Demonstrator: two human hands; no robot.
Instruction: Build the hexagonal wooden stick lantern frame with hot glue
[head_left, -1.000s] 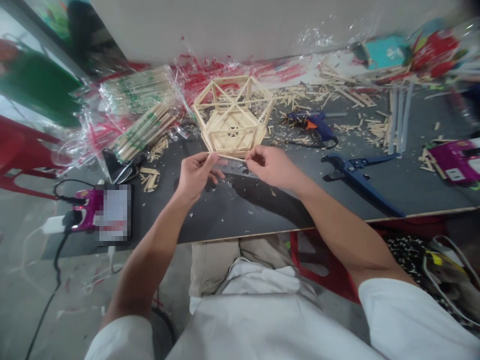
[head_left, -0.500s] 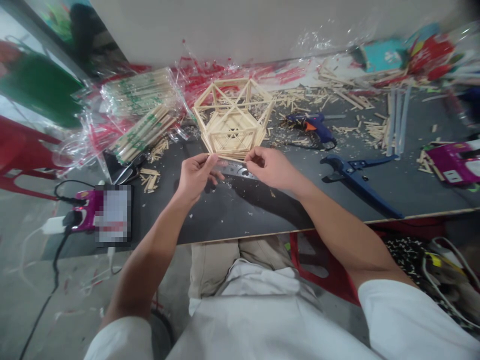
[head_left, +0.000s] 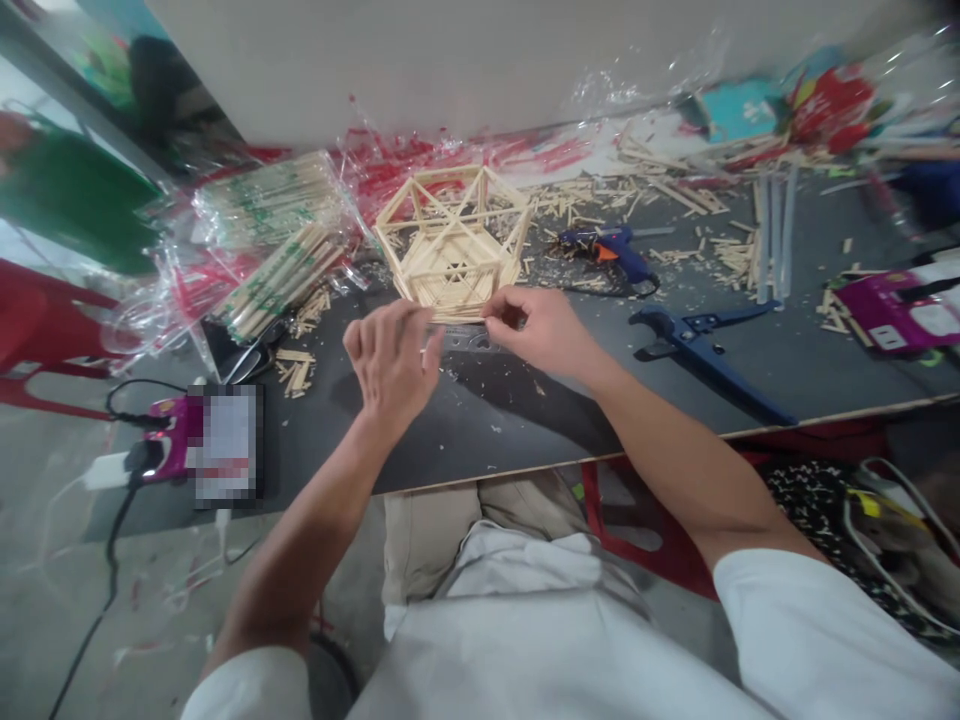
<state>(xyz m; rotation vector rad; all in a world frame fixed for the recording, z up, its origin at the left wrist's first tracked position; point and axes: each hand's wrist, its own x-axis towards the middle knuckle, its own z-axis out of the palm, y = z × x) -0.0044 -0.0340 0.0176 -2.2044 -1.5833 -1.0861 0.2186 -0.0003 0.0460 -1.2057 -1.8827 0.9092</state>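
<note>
A hexagonal frame of thin wooden sticks (head_left: pixel 454 225) stands on the dark table, with crossed sticks over its top. Along its near bottom edge runs a wooden stick (head_left: pixel 459 321). My right hand (head_left: pixel 536 330) pinches at the right end of this stick, thumb and fingertips together. At the near left corner of the frame is my left hand (head_left: pixel 394 360), its fingers spread and holding nothing. A metal ruler (head_left: pixel 466 341) lies flat just in front of the frame, partly covered by my right hand.
To the right are a blue glue gun (head_left: pixel 619 255), a large blue cutter (head_left: pixel 712 360), glue sticks (head_left: pixel 776 235) and a purple power strip (head_left: pixel 892 310). Bagged chopsticks (head_left: pixel 281 275), a pixelated device (head_left: pixel 225 445) and another power strip (head_left: pixel 171 440) are at left. Stick offcuts litter the back.
My left hand has let go of the stick's left end and drawn back a little, its fingers spreading. My right hand stays pinched at the right end. The view has shifted slightly.
</note>
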